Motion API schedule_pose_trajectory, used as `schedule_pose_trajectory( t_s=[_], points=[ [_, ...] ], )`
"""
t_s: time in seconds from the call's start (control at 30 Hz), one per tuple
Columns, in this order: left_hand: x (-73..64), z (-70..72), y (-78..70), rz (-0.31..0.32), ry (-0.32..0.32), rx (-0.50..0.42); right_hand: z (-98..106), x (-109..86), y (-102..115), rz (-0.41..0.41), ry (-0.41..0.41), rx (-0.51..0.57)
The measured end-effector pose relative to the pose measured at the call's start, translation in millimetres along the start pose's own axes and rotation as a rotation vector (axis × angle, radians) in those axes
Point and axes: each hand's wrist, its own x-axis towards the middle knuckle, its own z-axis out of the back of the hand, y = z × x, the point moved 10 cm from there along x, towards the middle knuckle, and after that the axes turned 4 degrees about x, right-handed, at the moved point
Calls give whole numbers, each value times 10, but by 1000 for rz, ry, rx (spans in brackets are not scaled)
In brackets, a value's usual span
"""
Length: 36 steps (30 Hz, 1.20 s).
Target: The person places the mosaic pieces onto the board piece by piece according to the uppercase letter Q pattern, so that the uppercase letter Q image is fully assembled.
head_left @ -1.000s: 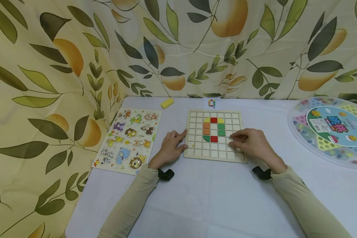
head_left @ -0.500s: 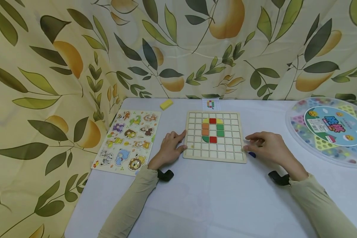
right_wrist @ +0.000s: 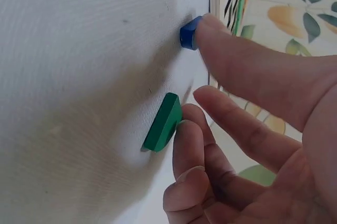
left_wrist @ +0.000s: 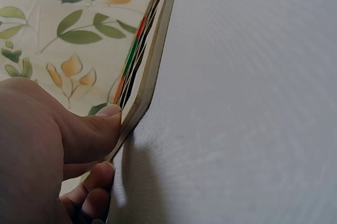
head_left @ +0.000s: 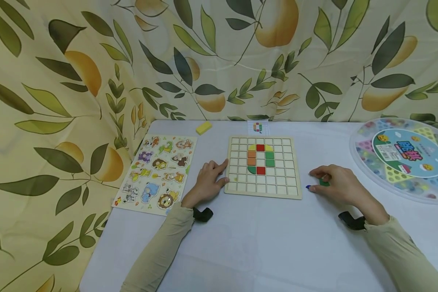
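Observation:
A wooden grid board [head_left: 239, 184] lies mid-table, with several red, yellow, orange and green pieces forming a ring in its cells. The index finger and thumb of my left hand [head_left: 208, 178] touch the board's left edge. Off the board's right side, my right hand [head_left: 337, 184] is low over the table, thumb and index finger apart. A small blue piece [right_wrist: 188, 33] is at its thumb tip, partly hidden by it. Beside the curled rear fingers is a green piece [right_wrist: 164, 122], tilted against the cloth; these fingers appear to touch it.
Behind the board lies a small pattern card [head_left: 257, 127], with a yellow block [head_left: 203, 127] to its left. An animal puzzle board [head_left: 155, 174] occupies the left side. A round clear-rimmed box [head_left: 405, 156] stands at the right. Patterned cloth [head_left: 211, 61] hangs behind.
My right hand has moved from over the board to the table on its right. The blue and green pieces there have come into view. My left hand stays at the board's edge.

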Motion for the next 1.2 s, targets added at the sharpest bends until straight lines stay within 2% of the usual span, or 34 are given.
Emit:
schedule_pose_trajectory(
  t_s=[0.2,0.5,0.97,1.2],
  points=[
    [2,9,-6,-4,-3,7,36,-20,-30,-6,5,-4],
    [12,11,-3,5,1,-5,61,-35,-78,43,-25,24],
    [3,-1,3,0,-4,2,18,-68,-177,-38,-62,70],
    [-9,15,-17,-13,-10,8,44,-82,-184,-33,-88,63]
  ],
)
